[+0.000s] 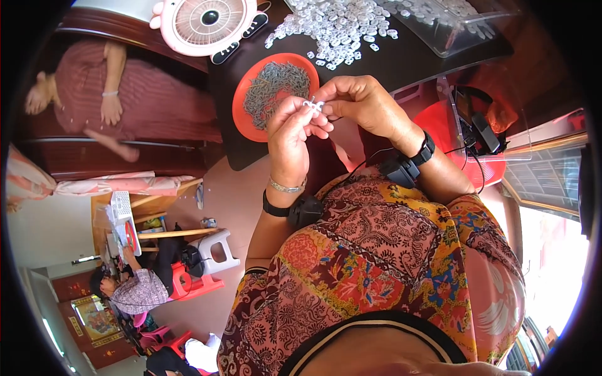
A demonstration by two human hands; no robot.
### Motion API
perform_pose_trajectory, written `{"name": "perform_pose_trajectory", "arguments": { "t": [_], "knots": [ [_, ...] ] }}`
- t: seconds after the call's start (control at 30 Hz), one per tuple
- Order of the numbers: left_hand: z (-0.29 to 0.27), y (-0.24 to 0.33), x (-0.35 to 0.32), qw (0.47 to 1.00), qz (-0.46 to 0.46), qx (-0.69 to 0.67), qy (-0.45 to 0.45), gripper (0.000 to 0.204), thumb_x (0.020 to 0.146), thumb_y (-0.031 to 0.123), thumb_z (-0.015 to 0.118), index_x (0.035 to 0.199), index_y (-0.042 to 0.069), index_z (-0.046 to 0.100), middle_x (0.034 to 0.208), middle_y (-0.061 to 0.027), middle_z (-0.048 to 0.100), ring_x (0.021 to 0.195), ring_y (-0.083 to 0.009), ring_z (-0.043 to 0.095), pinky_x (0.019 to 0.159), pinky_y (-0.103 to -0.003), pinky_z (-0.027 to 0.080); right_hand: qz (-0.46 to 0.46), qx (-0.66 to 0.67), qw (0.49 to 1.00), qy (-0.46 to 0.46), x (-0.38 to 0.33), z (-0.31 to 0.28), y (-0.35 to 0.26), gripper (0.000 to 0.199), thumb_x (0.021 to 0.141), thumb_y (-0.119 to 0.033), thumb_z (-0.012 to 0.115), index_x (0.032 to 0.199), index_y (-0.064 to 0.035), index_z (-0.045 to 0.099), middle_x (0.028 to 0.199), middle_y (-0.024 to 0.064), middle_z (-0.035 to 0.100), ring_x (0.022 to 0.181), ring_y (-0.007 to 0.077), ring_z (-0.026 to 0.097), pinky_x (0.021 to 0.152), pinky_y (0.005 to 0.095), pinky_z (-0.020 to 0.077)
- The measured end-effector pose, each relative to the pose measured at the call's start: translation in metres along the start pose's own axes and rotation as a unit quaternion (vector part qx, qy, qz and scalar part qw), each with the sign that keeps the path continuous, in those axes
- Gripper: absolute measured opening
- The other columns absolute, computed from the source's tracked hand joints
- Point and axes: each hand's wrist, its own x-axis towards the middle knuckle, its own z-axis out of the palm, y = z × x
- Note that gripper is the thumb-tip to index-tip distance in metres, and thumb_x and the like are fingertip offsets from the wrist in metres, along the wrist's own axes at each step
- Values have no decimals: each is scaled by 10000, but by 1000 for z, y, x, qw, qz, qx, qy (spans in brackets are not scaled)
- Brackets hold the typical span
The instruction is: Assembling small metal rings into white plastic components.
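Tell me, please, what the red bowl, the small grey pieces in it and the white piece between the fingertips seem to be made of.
Red bowl: probably smooth plastic, judging by its even, opaque colour. Grey pieces: likely metal with a dull finish, being slim, grey and screw-like. White piece: perhaps moulded plastic, evenly white, but small and partly hidden.

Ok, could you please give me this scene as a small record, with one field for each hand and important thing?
left hand: holds a small white part
right hand: also holds that part
orange-red bowl: on dark table, small grey pieces inside
pile of white parts: beyond the bowl, toward the right
fan: pink, left of the pile
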Motion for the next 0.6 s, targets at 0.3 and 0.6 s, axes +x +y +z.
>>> {"name": "perform_pose_trajectory", "arguments": {
  "t": [0.3,0.6],
  "knots": [
    [5,-5,3,1000,-10,9,-24,151,917,136,472,836,19,524,762,-87,595,658,-163,591,595,-248,474,66,57,996,-13,-10,-7,1,160,856,-19,620,1007,19,656,857,54,678,775,94,622,706,224,504],
    [6,3,15,995,73,49,53,129,904,119,501,853,13,555,759,-67,604,679,-127,576,623,-239,456,35,28,998,36,22,-12,2,235,889,-4,552,1111,19,625,910,58,670,779,87,619,746,225,516]
  ]
}}
